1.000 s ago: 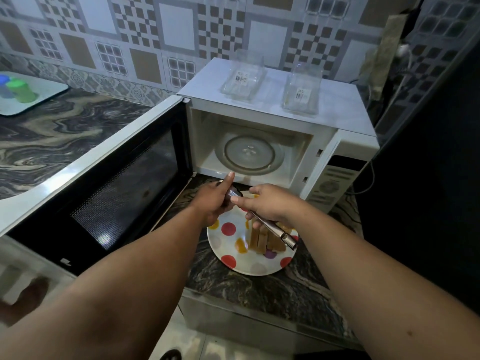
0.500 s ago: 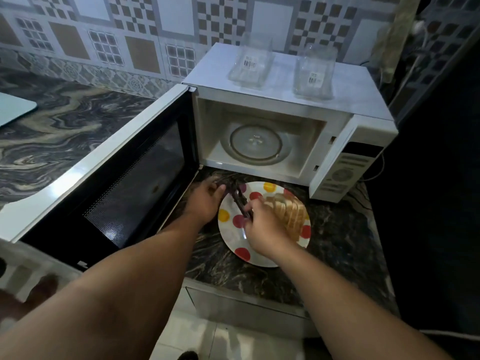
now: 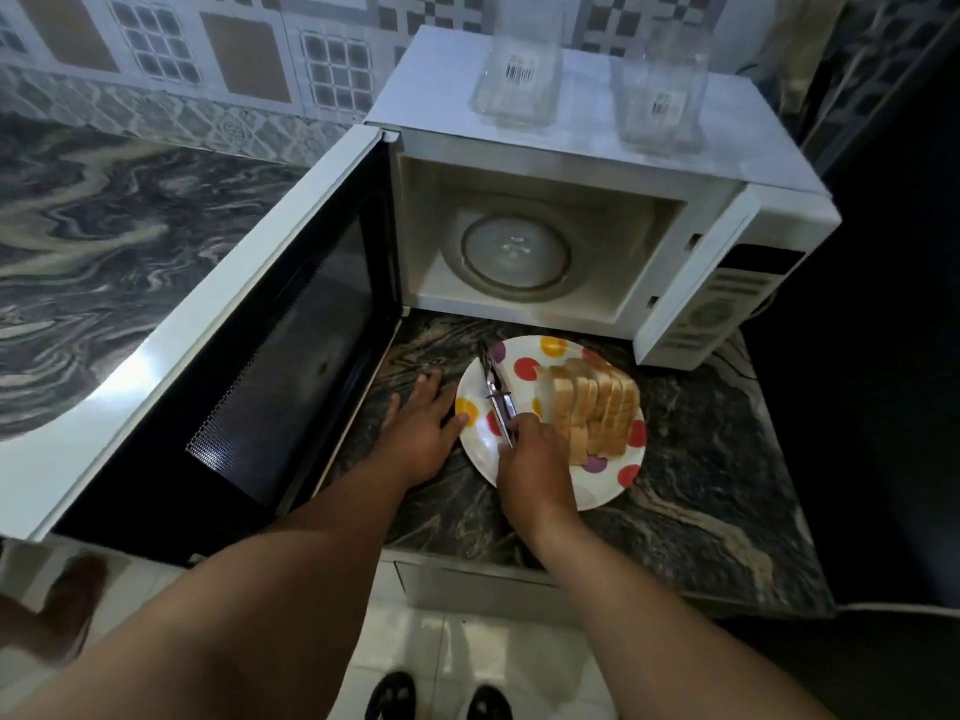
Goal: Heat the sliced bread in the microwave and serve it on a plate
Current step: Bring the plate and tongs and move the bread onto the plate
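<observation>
Gripping tongs (image 3: 497,402) over the plate (image 3: 608,491), the right hand (image 3: 530,454) faces soft, crumbly bread (image 3: 597,407); left hand (image 3: 421,433) lies flat beside the plate.

Dim kitchen, wide-angle head view, dark at the right.

A bright glare patch sits on the open microwave door (image 3: 140,366); the microwave (image 3: 571,163) top is palely lit. Straight lines bow toward the edges, and the forearms nearest the camera look soft.
</observation>
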